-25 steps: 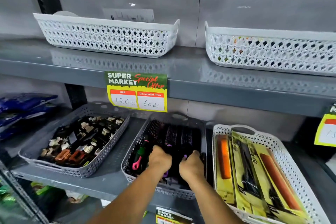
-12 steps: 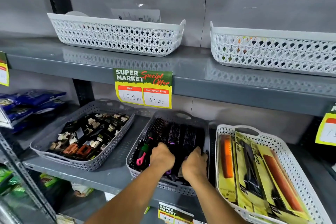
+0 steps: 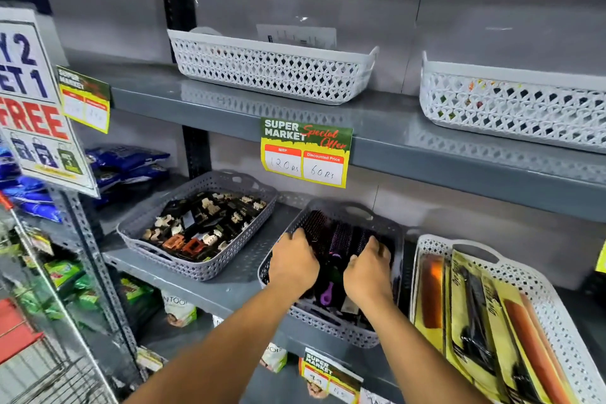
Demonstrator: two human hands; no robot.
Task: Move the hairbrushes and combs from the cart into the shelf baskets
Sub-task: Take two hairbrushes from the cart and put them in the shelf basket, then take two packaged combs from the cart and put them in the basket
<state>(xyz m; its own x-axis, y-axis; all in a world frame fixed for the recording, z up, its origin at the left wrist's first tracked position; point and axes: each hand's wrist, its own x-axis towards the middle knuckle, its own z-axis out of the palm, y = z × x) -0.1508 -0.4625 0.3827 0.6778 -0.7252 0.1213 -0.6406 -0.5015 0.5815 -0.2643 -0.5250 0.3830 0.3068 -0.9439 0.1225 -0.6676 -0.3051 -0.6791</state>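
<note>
Black and purple round hairbrushes point(image 3: 341, 234) lie packed in the middle grey basket point(image 3: 359, 209) on the lower shelf. Both my hands are down inside this basket. My left hand point(image 3: 295, 261) curls over a black brush at the basket's left side. My right hand point(image 3: 369, 270) curls over the brushes at its right side. A purple brush handle point(image 3: 326, 293) shows between my wrists. The backs of my hands hide the fingertips. Packaged combs point(image 3: 475, 311) on yellow cards fill the white basket point(image 3: 434, 239) to the right.
A grey basket of hair clips point(image 3: 210, 178) sits to the left. Two white baskets point(image 3: 272, 74) point(image 3: 511, 108) stand on the upper shelf above a price tag point(image 3: 306, 152). A promo sign point(image 3: 32, 98) hangs at left, with a red wire cart point(image 3: 23, 336) below it.
My view has swung left, so the shelf sits further right and the promo sign and cart have come into view. Both hands have slid deeper into the brush basket and slightly apart.
</note>
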